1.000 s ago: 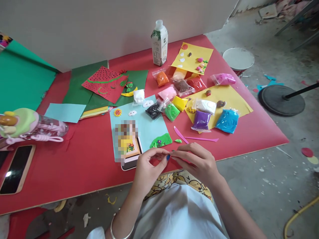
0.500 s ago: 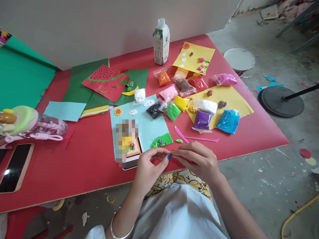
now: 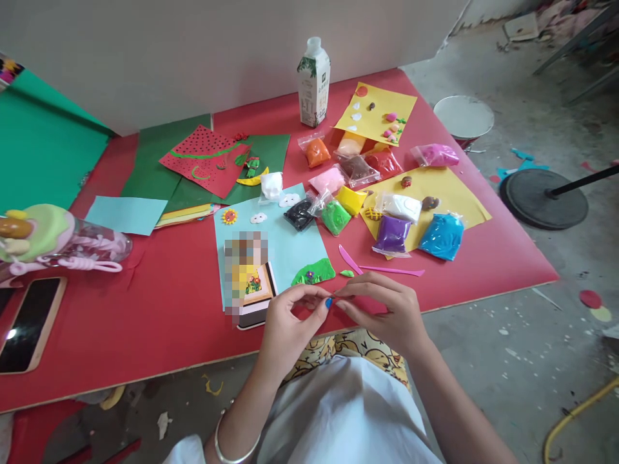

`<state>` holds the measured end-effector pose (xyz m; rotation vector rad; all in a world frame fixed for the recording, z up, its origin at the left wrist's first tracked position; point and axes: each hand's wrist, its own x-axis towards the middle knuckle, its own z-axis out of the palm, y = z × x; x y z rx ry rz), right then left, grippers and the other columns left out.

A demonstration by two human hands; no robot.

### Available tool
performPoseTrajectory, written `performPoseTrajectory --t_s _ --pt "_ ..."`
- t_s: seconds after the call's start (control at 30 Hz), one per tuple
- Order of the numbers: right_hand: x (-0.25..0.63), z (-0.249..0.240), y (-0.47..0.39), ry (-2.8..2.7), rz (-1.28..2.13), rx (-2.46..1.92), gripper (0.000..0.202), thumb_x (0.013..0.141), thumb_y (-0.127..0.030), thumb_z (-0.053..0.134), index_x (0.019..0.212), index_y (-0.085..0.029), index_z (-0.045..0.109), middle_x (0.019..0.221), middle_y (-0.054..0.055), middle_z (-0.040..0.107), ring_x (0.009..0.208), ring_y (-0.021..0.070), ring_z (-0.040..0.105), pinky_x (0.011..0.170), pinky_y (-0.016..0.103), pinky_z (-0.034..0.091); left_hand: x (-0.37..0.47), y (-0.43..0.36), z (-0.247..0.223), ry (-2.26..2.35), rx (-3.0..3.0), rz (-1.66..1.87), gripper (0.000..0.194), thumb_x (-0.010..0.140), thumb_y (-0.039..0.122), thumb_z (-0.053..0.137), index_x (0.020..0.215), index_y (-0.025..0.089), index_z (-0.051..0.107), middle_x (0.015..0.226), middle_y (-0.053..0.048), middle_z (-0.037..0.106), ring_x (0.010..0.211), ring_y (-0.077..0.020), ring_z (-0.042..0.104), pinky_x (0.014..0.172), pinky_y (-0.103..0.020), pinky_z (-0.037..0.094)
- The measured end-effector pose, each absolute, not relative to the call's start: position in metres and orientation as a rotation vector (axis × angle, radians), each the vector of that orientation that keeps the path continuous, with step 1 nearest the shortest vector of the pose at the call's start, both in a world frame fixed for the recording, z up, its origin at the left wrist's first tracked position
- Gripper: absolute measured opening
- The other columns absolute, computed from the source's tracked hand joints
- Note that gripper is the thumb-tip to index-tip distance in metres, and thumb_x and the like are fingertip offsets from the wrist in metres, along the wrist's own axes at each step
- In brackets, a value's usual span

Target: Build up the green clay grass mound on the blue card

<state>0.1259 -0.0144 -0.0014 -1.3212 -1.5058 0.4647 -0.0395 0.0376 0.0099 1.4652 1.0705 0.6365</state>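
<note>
Above the table's front edge, my left hand [image 3: 294, 322] is closed in a pinch, a bit of blue showing at its thumb tip. My right hand [image 3: 387, 312] has its thumb and fingers bent toward the left fingertips, almost touching them. Whatever lies between the fingertips is too small to make out. Just beyond them are a small green clay piece [image 3: 347, 273] and pink plastic tools [image 3: 394, 270]. Left of these, a light blue sheet [image 3: 285, 245] bears a clay sun [image 3: 229, 216], white clouds [image 3: 258, 218] and a green clay mound [image 3: 314, 272].
Clay bags, such as purple [image 3: 393, 234] and blue [image 3: 442, 236], lie on and around a yellow sheet [image 3: 464, 193]. A carton bottle [image 3: 314, 84] stands at the back. At the left are a phone [image 3: 31, 325] and a clear bottle [image 3: 101, 245].
The right hand's fingers have spread slightly and shifted a little away from the left fingertips. My left hand has hardly moved.
</note>
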Motion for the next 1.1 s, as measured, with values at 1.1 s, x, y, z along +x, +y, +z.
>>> performPoseTrajectory --t_s 1.1 --pt "0.1240 -0.0093 -0.0138 -1.537 0.372 -1.277 0.015 0.083 -0.008 0.065 0.089 -0.022 0.069 0.079 0.003 0.069 0.071 0.0132 0.068 0.065 0.025 0.060 -0.0369 0.0341 0.0080 1.126 1.396 0.611 0.012 0.078 0.021 0.062 0.084 0.020 0.072 0.079 -0.001 0.072 0.071 -0.0122 0.064 0.066 -0.019 0.052"
